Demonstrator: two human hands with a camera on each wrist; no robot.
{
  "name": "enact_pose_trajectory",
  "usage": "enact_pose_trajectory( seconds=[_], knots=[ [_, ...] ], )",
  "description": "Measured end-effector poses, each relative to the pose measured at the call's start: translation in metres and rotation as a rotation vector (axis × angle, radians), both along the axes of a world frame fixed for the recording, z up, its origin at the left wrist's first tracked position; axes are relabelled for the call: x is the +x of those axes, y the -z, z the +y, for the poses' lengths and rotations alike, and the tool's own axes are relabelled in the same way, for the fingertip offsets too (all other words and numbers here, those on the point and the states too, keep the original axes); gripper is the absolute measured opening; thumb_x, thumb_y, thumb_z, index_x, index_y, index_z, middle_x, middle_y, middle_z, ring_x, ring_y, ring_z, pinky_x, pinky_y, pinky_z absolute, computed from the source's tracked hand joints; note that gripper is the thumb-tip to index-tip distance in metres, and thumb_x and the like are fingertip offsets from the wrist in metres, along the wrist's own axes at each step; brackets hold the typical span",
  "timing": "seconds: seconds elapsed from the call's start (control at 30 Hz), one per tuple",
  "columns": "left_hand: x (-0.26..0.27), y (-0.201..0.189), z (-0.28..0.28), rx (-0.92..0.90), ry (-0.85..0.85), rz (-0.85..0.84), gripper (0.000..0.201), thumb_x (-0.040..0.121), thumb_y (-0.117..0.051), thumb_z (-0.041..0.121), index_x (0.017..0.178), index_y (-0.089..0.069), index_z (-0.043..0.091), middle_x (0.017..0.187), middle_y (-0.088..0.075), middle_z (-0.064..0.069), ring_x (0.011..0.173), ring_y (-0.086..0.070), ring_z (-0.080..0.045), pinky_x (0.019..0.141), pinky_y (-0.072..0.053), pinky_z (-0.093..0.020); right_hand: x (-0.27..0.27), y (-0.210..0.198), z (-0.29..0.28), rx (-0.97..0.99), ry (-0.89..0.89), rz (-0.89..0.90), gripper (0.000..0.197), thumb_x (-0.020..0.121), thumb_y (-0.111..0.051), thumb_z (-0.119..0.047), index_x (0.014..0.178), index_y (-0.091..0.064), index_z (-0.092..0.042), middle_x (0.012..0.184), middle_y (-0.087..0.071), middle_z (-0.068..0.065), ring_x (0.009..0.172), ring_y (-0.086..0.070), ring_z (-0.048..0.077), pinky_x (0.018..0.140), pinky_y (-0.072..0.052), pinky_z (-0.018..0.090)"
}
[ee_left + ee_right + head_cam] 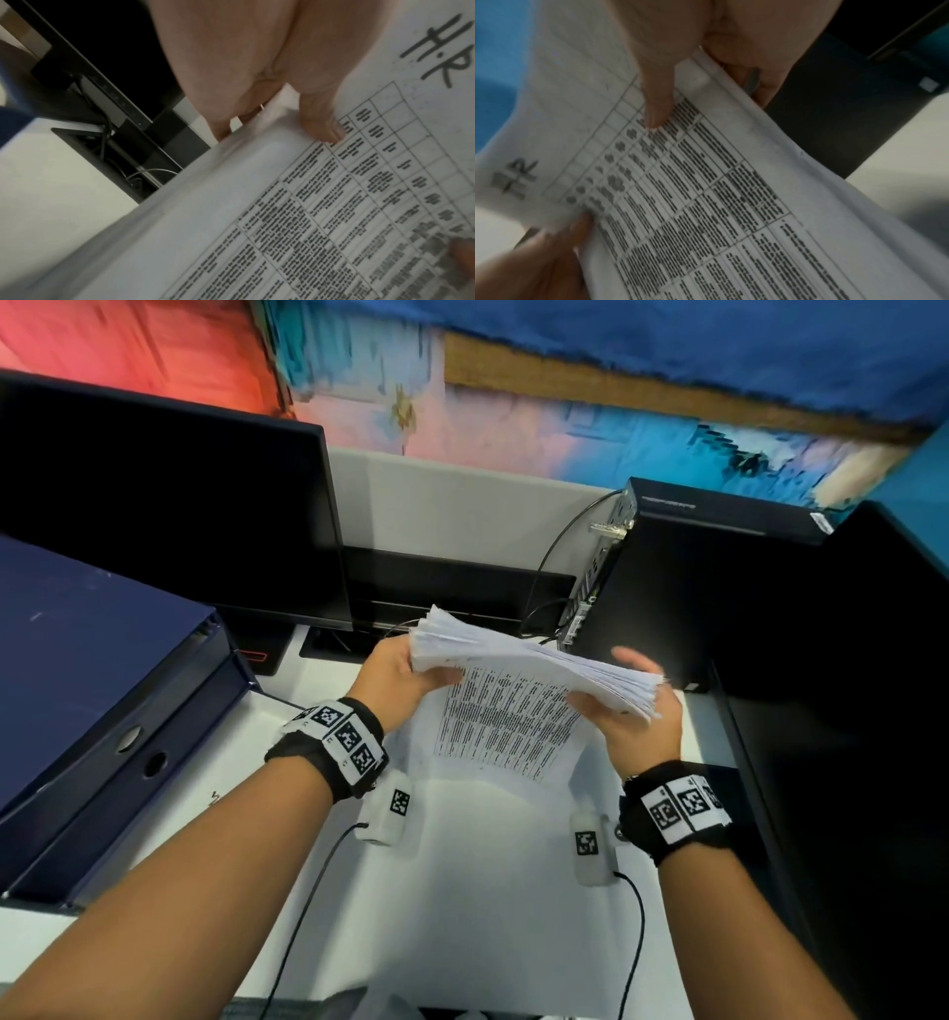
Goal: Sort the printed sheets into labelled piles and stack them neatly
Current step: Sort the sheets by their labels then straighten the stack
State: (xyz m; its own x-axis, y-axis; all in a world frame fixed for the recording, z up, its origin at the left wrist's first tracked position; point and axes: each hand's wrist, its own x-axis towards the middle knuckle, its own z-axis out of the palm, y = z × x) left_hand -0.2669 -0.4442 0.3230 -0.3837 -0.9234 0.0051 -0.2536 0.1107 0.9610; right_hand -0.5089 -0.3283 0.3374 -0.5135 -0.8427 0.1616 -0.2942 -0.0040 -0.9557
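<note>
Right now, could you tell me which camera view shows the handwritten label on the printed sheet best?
The left wrist view: the black handwritten label reads "H.R" sharply. The right wrist view shows it blurred and at an angle. In the head view it cannot be made out.

Head view looks steeply down over both forearms; both wrist views sit close under the same printed sheets (pixel 518 711), facing fingerward.

The printed table (pixel 334 213) on the stack of sheets (pixel 534 660) is too blurred to read. The right hand (pixel 637 726) has its fingers hidden behind that stack.
</note>
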Motion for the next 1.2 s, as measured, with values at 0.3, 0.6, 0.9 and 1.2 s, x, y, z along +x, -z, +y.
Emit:
enact_pose_trajectory(
  seconds=[0.3,0.6,0.9,1.2],
  knots=[
    [-0.009,-0.028,0.025,-0.187,-0.176,0.181,0.034,0.091,-0.069,0.017,0.121,-0.056,0.024,0.113,-0.067,0.008,0.103,-0.066,-0.001,0.084,-0.055,-0.018,0.016,-0.022,0.012,-0.091,0.051,0.155,0.024,0.083,-0.075,-0.014,0.106,-0.066,-0.012,0.091,-0.061,-0.024,0.08,-0.058,-0.025,0.068,-0.051,0.005],
    [-0.007,0.009,0.031,0.014,-0.16,0.115,0.045,0.088,-0.072,0.016,0.131,-0.058,0.013,0.116,-0.07,0.007,0.104,-0.067,0.002,0.085,-0.056,-0.017,0.032,0.009,0.01,0.011,0.066,-0.144,0.03,0.08,-0.076,-0.001,0.109,-0.067,-0.004,0.092,-0.068,-0.013,0.079,-0.066,-0.013,0.075,-0.054,0.01],
    [-0.011,-0.038,0.039,-0.239,-0.303,0.302,0.033,0.091,-0.069,0.021,0.118,-0.051,0.016,0.099,-0.059,0.012,0.083,-0.063,0.007,0.071,-0.051,-0.012,0.047,-0.023,0.003,-0.222,0.169,-0.169,0.026,0.079,-0.077,-0.007,0.097,-0.06,-0.016,0.084,-0.065,-0.007,0.068,-0.065,-0.003,0.058,-0.052,0.014],
    [-0.021,-0.052,0.026,-0.339,-0.398,0.197,0.01,0.097,-0.057,0.011,0.088,-0.062,0.012,0.08,-0.059,0.012,0.073,-0.054,0.011,0.069,-0.041,-0.004,0.048,-0.033,-0.006,-0.254,0.272,-0.053,0.016,0.091,-0.06,-0.011,0.079,-0.067,-0.018,0.078,-0.07,-0.009,0.074,-0.065,0.004,0.065,-0.051,0.018]
  ],
)
